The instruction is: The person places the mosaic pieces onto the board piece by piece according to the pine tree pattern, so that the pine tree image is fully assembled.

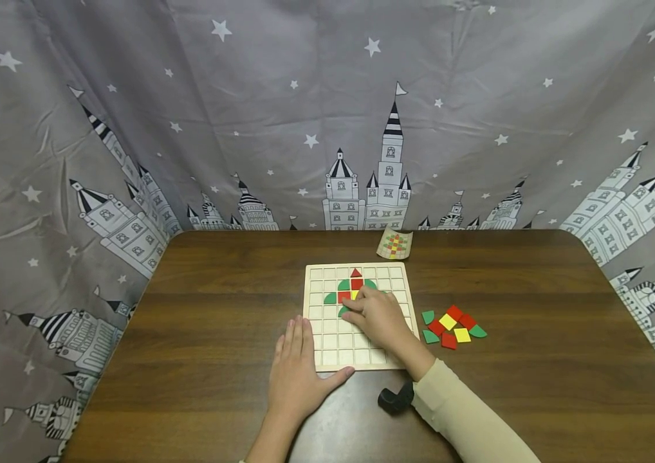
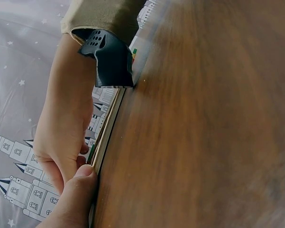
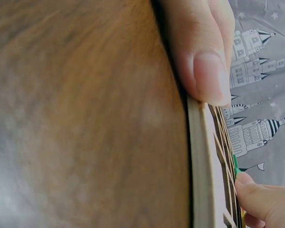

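A pale square board (image 1: 330,344) with a raised grid lies on the table. Colored tiles sit in its upper cells: a red triangle (image 1: 355,272) at the top, red squares (image 1: 356,284), a partly covered yellow tile (image 1: 354,294) and green quarter-circles (image 1: 330,298). My right hand (image 1: 382,318) reaches over the board and pinches a green quarter-circle tile (image 1: 343,311) at a cell below the red squares. My left hand (image 1: 295,376) lies at the lower left corner, straight fingers along the left edge and thumb (image 3: 211,78) pressed on the near edge.
Loose red, yellow and green tiles (image 1: 449,321) lie in a cluster right of the board. A small pattern card (image 1: 395,244) stands beyond the board's far right corner. A black wrist camera (image 1: 395,399) sits at my right cuff. Behind the table (image 1: 217,347) hangs a grey curtain (image 1: 258,116).
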A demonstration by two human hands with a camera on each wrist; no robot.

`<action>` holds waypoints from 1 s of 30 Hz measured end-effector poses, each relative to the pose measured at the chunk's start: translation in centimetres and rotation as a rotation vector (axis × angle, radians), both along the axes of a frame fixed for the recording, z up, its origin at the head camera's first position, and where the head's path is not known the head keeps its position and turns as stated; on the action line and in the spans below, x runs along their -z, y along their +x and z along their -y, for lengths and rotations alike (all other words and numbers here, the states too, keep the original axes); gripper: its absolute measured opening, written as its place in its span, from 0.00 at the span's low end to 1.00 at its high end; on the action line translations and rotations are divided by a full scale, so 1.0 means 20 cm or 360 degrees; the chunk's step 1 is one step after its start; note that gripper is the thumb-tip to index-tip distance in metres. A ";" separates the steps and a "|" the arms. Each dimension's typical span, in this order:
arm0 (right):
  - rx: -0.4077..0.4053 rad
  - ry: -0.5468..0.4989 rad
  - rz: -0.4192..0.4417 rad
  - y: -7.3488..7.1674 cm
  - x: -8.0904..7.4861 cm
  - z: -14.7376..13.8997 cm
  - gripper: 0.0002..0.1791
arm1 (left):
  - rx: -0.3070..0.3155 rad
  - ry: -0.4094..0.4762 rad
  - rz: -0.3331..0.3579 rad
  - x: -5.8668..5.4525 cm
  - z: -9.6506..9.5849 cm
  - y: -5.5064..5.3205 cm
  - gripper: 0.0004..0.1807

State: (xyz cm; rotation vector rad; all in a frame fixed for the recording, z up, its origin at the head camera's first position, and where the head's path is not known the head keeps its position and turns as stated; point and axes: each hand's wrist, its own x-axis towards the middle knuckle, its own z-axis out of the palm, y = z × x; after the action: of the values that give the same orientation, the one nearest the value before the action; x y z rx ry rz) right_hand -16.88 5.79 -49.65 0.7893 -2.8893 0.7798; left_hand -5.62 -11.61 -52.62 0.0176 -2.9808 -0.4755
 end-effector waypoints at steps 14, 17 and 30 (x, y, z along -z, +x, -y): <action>-0.0005 -0.0038 0.0085 0.00 0.01 0.00 0.18 | -0.0011 0.0004 0.0021 0.00 0.00 0.00 0.70; -0.0016 -0.0025 0.0069 0.00 0.01 0.00 0.17 | -0.0017 0.0000 0.0030 0.01 0.00 0.00 0.70; -0.0027 -0.0126 0.0148 0.06 -0.03 -0.08 0.16 | -0.0013 -0.0006 0.0027 0.01 0.00 0.00 0.70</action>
State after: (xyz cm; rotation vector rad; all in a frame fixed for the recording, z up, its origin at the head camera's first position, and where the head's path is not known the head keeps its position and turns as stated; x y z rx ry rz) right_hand -15.61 7.34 -49.05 0.7907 -2.9145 0.9508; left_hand -5.72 -11.56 -52.84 0.0336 -2.9973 -0.4714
